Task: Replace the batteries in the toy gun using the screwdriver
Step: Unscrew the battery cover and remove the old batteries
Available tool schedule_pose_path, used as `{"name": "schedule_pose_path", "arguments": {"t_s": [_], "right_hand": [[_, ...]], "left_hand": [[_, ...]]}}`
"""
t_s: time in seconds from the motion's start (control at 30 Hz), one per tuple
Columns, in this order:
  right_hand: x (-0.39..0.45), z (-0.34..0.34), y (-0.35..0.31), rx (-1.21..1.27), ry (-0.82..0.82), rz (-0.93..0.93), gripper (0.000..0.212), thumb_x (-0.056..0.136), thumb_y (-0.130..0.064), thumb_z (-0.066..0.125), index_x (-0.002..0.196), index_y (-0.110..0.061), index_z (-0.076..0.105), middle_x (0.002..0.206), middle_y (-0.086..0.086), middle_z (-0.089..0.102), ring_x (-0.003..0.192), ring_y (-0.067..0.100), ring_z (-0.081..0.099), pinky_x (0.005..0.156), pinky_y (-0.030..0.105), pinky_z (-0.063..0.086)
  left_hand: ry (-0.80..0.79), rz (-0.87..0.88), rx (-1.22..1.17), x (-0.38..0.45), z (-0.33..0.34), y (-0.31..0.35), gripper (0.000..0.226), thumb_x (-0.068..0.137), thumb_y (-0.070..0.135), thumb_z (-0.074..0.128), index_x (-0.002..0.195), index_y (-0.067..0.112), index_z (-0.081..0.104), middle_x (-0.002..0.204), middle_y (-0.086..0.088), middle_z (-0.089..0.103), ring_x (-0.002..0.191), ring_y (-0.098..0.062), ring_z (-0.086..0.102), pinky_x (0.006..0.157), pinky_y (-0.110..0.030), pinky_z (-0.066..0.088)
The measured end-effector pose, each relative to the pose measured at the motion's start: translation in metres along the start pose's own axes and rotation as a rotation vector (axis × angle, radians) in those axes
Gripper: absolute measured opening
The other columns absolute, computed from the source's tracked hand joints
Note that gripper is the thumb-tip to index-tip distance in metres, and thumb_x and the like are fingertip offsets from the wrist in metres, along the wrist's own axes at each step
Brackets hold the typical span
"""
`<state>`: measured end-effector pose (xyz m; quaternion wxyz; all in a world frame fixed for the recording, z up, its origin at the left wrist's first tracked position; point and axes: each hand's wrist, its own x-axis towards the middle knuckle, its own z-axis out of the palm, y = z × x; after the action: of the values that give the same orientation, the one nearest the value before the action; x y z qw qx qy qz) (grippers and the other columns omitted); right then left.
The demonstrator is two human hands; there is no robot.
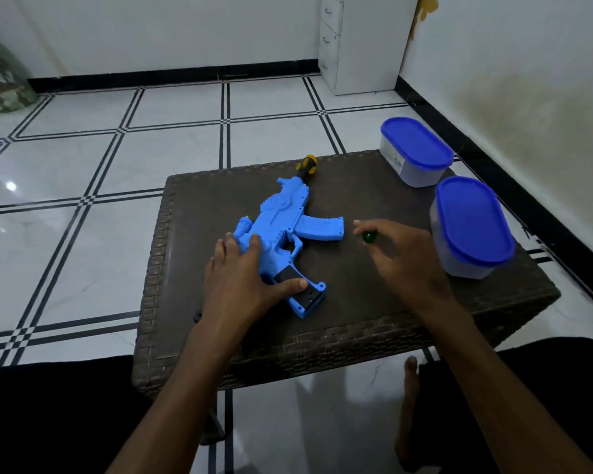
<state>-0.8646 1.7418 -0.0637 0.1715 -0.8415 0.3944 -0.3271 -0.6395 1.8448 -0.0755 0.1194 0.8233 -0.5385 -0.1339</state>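
A blue toy gun (pixel 288 213) lies flat on the brown wicker table (pixel 356 309), with its muzzle pointing away from me. My left hand (pixel 240 275) rests on its rear body, fingers straight, and the thumb lies across the grip beside a black panel (pixel 305 295). To the right of the gun's magazine, my right hand (pixel 401 265) pinches a small dark green round object (pixel 368 237) between thumb and fingertips. A yellow and black handle (pixel 307 164), seemingly the screwdriver, lies at the gun's muzzle end.
Two clear tubs with blue lids stand on the table's right side, one at the far corner (pixel 415 150) and one nearer (pixel 473 220), close to my right hand. A small black piece (pixel 197 316) sits at the table's left edge. White tiled floor surrounds the table.
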Motion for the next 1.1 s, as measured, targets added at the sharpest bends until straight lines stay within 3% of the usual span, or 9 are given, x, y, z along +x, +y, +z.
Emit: {"name": "schedule_pose_path", "arguments": {"t_s": [0.1, 0.23, 0.4, 0.57, 0.67, 0.77, 0.9, 1.1], "right_hand": [[0.003, 0.005, 0.012, -0.122, -0.136, 0.044, 0.034, 0.087, 0.007, 0.062, 0.113, -0.012, 0.069, 0.128, 0.008, 0.067, 0.125, 0.02, 0.059, 0.103, 0.019, 0.037], [0.011, 0.01, 0.015, -0.185, -0.28, 0.08, 0.036, 0.087, 0.007, 0.054, 0.114, -0.012, 0.069, 0.131, 0.01, 0.064, 0.13, 0.022, 0.054, 0.111, 0.031, 0.038], [0.013, 0.017, 0.011, -0.189, -0.326, 0.079, 0.04, 0.084, 0.009, 0.051, 0.115, -0.01, 0.068, 0.126, 0.009, 0.064, 0.121, 0.025, 0.058, 0.106, 0.036, 0.043], [0.03, 0.013, -0.006, -0.151, -0.262, -0.08, 0.032, 0.087, -0.001, 0.062, 0.116, -0.012, 0.069, 0.126, 0.007, 0.065, 0.12, 0.021, 0.059, 0.1, 0.025, 0.04], [0.051, 0.012, -0.02, -0.085, -0.4, -0.193, 0.038, 0.086, -0.008, 0.071, 0.124, -0.014, 0.066, 0.136, 0.004, 0.059, 0.132, 0.018, 0.049, 0.106, 0.018, 0.029], [0.079, 0.024, -0.026, -0.078, -0.584, -0.231, 0.049, 0.089, -0.006, 0.068, 0.136, -0.016, 0.057, 0.15, 0.002, 0.045, 0.146, 0.017, 0.029, 0.113, 0.015, 0.015], [0.122, 0.044, -0.029, -0.157, -0.698, -0.273, 0.057, 0.089, -0.014, 0.07, 0.142, -0.018, 0.049, 0.152, 0.0, 0.043, 0.149, 0.018, 0.023, 0.122, 0.034, 0.021], [0.17, 0.048, -0.038, -0.268, -0.833, -0.296, 0.074, 0.087, -0.037, 0.072, 0.151, -0.028, 0.036, 0.161, -0.003, 0.027, 0.152, 0.016, 0.007, 0.12, 0.038, 0.016]], "left_hand": [[-0.014, -0.018, -0.025, -0.004, -0.002, -0.001, 0.132, 0.042, 0.098, 0.028, 0.153, 0.027, 0.02, 0.16, -0.016, 0.011, 0.148, -0.031, 0.008, 0.119, -0.049, 0.021], [-0.046, -0.038, -0.112, -0.005, -0.003, -0.007, 0.128, 0.048, 0.094, 0.042, 0.154, 0.028, 0.015, 0.162, -0.015, 0.007, 0.149, -0.029, 0.005, 0.118, -0.049, 0.022], [-0.042, -0.051, -0.112, -0.006, -0.005, -0.008, 0.118, 0.063, 0.081, 0.059, 0.155, 0.027, 0.009, 0.162, -0.015, 0.005, 0.149, -0.031, 0.01, 0.118, -0.047, 0.024], [0.08, -0.049, -0.081, -0.001, -0.007, -0.027, 0.117, 0.058, 0.089, 0.05, 0.151, 0.023, 0.025, 0.141, -0.009, 0.047, 0.123, -0.032, 0.048, 0.098, -0.046, 0.046], [0.088, -0.068, -0.09, 0.001, -0.008, -0.031, 0.119, 0.053, 0.093, 0.044, 0.146, 0.02, 0.034, 0.133, -0.007, 0.056, 0.116, -0.03, 0.054, 0.091, -0.046, 0.05], [0.069, -0.081, -0.151, 0.006, -0.009, -0.032, 0.119, 0.053, 0.089, 0.054, 0.147, 0.019, 0.033, 0.132, -0.009, 0.056, 0.117, -0.03, 0.054, 0.09, -0.046, 0.05], [0.053, -0.097, -0.315, 0.006, -0.008, -0.031, 0.123, 0.059, 0.072, 0.074, 0.155, 0.022, 0.016, 0.139, -0.011, 0.046, 0.128, -0.03, 0.044, 0.098, -0.041, 0.043], [0.08, -0.045, -0.467, 0.019, -0.021, -0.028, 0.124, 0.061, 0.053, 0.085, 0.156, 0.029, 0.009, 0.134, -0.004, 0.04, 0.119, -0.024, 0.052, 0.088, -0.032, 0.047]]}}
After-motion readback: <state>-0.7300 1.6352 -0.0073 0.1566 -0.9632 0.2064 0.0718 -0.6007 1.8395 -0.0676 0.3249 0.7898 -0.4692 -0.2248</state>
